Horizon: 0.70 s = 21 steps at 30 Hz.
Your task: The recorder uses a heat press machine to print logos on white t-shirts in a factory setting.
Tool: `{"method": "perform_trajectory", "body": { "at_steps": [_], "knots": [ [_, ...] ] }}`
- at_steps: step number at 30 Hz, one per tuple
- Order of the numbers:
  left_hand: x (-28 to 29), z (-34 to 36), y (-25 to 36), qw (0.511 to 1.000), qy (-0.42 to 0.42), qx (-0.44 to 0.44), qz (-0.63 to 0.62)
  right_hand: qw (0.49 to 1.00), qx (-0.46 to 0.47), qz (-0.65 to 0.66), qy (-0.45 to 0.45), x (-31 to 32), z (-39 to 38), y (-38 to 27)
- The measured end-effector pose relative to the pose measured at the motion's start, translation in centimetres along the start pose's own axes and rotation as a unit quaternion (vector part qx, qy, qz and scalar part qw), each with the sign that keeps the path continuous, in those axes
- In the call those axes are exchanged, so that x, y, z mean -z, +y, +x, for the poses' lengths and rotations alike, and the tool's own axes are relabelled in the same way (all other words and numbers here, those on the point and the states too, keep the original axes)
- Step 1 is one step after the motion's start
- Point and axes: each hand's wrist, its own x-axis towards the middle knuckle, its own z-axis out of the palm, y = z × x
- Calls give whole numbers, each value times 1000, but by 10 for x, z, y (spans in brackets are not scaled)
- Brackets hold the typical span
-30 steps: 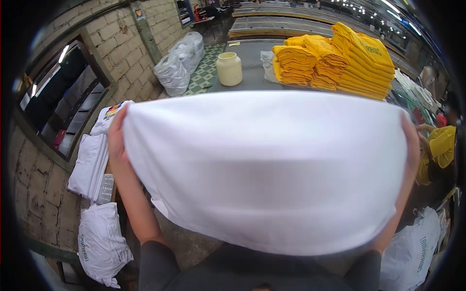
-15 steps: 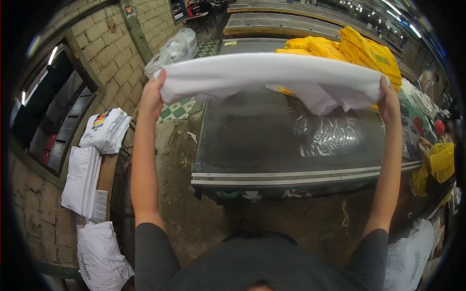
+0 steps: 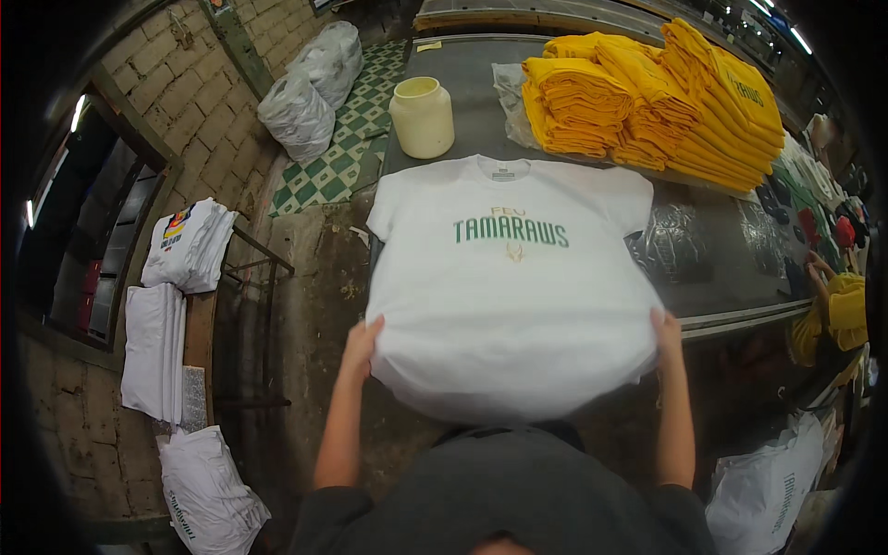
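A white T-shirt with green and gold printing lies spread over the near end of the dark table, collar away from me, its lower part off the front edge. My left hand grips its lower left side, and my right hand grips the lower right. Beyond the shirt stand a cream plastic jar and tall piles of folded yellow shirts.
Piled white shirts rest on a wooden stand at left, by a block wall. White plastic bags sit on checkered flooring. A co-worker in yellow works at the right, behind a white bundle.
My hands have lowered the white shirt from a raised, stretched position toward me, so it now lies on the table with its printed front showing. The jar has come back into view.
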Motion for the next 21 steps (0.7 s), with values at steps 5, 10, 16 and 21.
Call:
{"method": "perform_trajectory", "body": {
  "at_steps": [5,10,16,21],
  "knots": [
    [13,-18,-63,998,11,0,56,998,-5,-44,38,0,-16,62],
    [26,-30,-72,997,46,-49,42,996,46,-77,12,15,-21,70],
    [43,-37,-117,987,42,-25,152,973,43,-211,86,28,-12,72],
    [57,-43,-147,975,127,10,180,981,-20,-79,174,41,69,39]
  ]
}}
